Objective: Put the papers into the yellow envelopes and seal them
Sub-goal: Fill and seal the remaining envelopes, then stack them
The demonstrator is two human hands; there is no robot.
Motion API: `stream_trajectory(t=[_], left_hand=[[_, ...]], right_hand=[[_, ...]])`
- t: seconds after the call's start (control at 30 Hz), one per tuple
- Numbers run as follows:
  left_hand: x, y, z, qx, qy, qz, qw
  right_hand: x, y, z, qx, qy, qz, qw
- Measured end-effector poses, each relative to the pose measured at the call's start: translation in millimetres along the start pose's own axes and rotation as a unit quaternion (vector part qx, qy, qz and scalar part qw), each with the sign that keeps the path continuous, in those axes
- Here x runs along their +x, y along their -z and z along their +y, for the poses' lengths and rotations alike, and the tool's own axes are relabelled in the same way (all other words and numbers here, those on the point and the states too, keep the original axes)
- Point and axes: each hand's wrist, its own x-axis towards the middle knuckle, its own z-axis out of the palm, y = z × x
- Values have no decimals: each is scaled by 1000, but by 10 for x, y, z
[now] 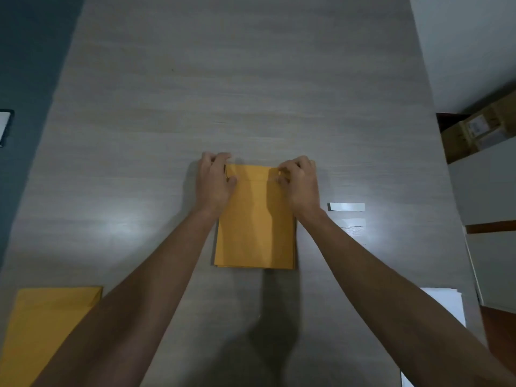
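Note:
A yellow envelope [255,219] lies flat in the middle of the grey table, its flap end pointing away from me and the flap folded down. My left hand [215,182] grips the flap's left corner with curled fingers. My right hand [300,182] pinches and presses the flap's right corner. A stack of yellow envelopes [42,331] lies at the near left, partly under my left forearm. White papers [446,305] lie at the near right, partly hidden by my right forearm.
A white peel-off strip [347,207] lies right of the envelope, with a second, fainter strip [353,223] just below it. The table [223,93] stretches away in front. Cardboard boxes [480,127] stand off the table at the right. A dark device [5,127] is at the left edge.

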Motion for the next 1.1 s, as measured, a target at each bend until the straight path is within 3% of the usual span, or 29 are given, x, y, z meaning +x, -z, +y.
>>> stream_trajectory(t=[0.1, 0.17, 0.3, 0.67, 0.87, 1.1], left_hand=[[-176, -27, 21, 84, -144, -1, 986], [-303, -66, 0, 133, -166, -34, 976], [-383, -102, -20, 187, -131, -103, 968], [-438, -108, 35, 224, -119, -104, 962], [-398, 48, 46, 130, -84, -189, 970], [-953, 426, -96, 103, -63, -83, 989]], right_hand=[[-62, -24, -14, -56, 100, 0, 993], [-111, -13, -27, -91, 117, -52, 987], [-127, 70, -13, -114, 110, -125, 979], [-101, 119, -107, -152, 89, -177, 968], [-127, 111, -265, -189, 52, -174, 965], [-619, 6, -729, -201, 94, -97, 970]])
